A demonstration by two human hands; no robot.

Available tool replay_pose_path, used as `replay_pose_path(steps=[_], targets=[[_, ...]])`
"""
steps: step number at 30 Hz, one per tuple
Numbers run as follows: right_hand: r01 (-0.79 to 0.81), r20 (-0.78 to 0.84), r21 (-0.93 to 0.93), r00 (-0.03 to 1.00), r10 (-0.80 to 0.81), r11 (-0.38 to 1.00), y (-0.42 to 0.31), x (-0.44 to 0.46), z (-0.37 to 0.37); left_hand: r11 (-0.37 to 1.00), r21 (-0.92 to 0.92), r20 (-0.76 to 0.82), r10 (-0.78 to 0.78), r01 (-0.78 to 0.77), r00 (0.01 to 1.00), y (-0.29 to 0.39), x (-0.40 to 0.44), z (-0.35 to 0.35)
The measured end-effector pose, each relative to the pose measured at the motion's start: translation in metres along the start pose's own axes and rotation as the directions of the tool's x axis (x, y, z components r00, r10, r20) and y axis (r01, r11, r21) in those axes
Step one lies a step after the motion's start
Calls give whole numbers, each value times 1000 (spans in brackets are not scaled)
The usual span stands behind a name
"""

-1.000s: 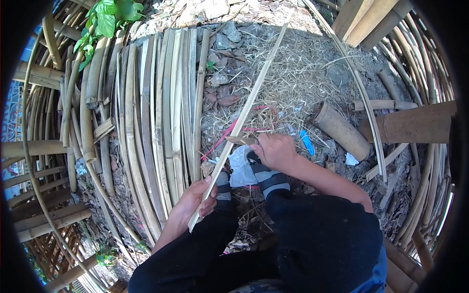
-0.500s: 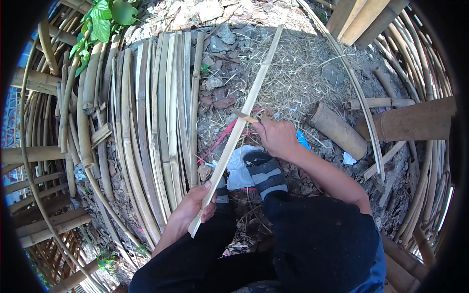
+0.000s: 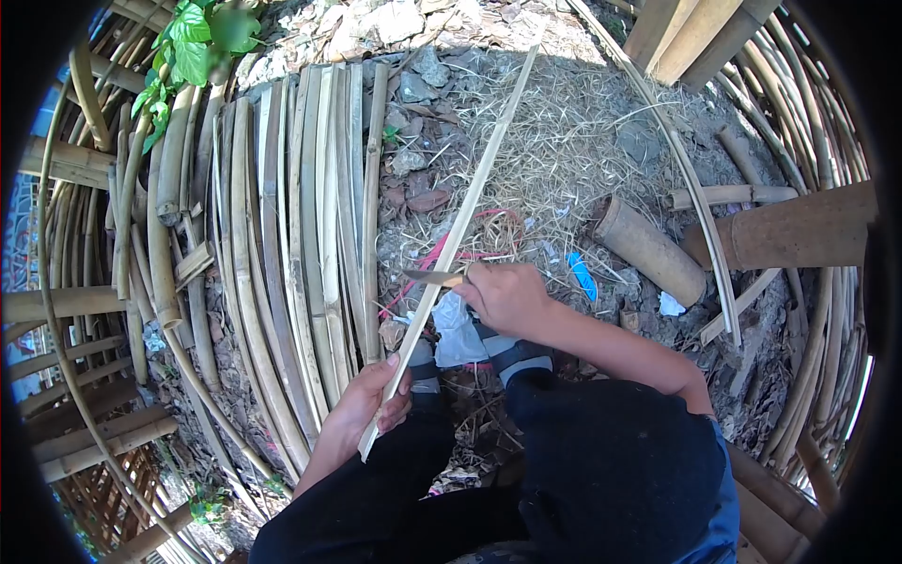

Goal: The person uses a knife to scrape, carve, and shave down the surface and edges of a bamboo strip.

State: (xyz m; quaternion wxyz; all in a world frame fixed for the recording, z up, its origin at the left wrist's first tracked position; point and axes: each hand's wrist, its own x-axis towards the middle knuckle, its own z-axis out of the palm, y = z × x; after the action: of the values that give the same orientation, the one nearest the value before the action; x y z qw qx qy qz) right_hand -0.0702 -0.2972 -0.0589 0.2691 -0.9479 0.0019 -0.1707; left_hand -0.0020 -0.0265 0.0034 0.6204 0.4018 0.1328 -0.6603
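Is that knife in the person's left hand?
No, the knife is in the right hand, while the left hand grips the bamboo strip near its lower end.

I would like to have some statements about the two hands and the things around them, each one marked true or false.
1. The right hand holds a knife. True.
2. The left hand grips a bamboo strip. True.
3. In this view, the knife lies wholly right of the strip. False: it crosses the strip.
4. A blue item lies right of the strip. True.
5. The left hand is at the strip's far end. False: it is near the closer end.
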Motion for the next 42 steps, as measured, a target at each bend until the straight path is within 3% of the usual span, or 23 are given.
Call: replay_pose_path(steps=[2,5,7,10,11,14,15,16,18,25,27,32,35,37,41,42], targets=[[-234,87,-152,965,249,960,38,22,-18,999,40,-16,12,-11,1000,-1,-2,3],[-314,0,-246,946,324,917,90,36,-25,998,65,-15,16,-15,1000,-3,0,3],[-337,-33,-202,941,338,919,90,45,-31,1000,29,-8,6,-6,1000,-2,-1,1],[-85,113,-63,989,91,994,44,27,-27,999,-26,-4,-20,20,1000,-2,-1,-1],[24,118,5,993,-25,1000,31,19,-23,999,-46,18,-21,22,1000,-2,-1,-1],[110,35,37,993,-111,993,28,18,-12,994,-108,39,-13,18,999,-2,-2,-1],[-18,41,-31,999,19,999,47,24,-9,994,-104,39,-14,18,999,-3,-2,-2],[-15,35,-34,999,16,999,72,33,-10,993,-114,55,-10,16,998,-3,-1,-5],[-214,-1,-224,976,220,951,108,53,-22,993,-120,80,3,7,997,-2,-2,-4],[-194,68,-261,973,219,946,114,61,-34,994,-105,52,-16,21,999,-2,-2,-3],[-372,60,-329,909,413,868,125,71,-36,999,-39,-2,-11,11,1000,-1,-4,3],[-357,85,-365,907,413,860,132,84,-43,992,-128,66,-13,22,998,0,-3,-4],[-392,85,-388,886,455,834,148,93,-41,1000,-23,8,7,-7,1000,-2,-5,1],[-382,105,-408,883,458,829,150,96,-42,994,-110,64,2,5,998,-3,-2,-7],[-374,71,-405,897,436,835,156,96,-32,989,-149,121,2,17,993,-1,-2,-10],[-476,59,-236,863,501,847,157,95,-28,991,-131,101,3,11,995,-2,-2,-8]])
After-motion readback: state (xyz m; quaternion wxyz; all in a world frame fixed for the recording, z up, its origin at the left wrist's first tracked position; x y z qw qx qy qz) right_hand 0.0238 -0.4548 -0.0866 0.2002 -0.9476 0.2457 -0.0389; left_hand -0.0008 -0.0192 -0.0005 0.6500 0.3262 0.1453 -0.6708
